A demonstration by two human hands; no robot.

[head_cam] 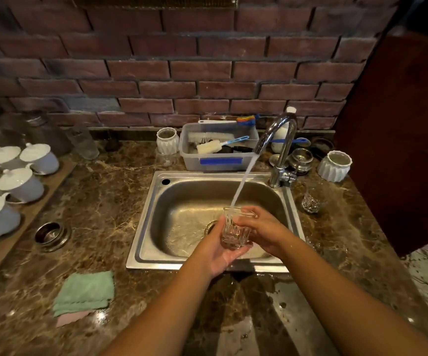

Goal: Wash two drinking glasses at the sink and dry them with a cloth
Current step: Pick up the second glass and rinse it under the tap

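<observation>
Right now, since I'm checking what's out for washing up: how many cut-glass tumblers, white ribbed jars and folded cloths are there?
Cut-glass tumblers: 2, one held, one set down
White ribbed jars: 2
Folded cloths: 2, green over pink
Total: 6

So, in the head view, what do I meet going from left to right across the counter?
White lidded porcelain cups → folded green cloth → clear ribbed drinking glass → small cut-crystal glass.
</observation>
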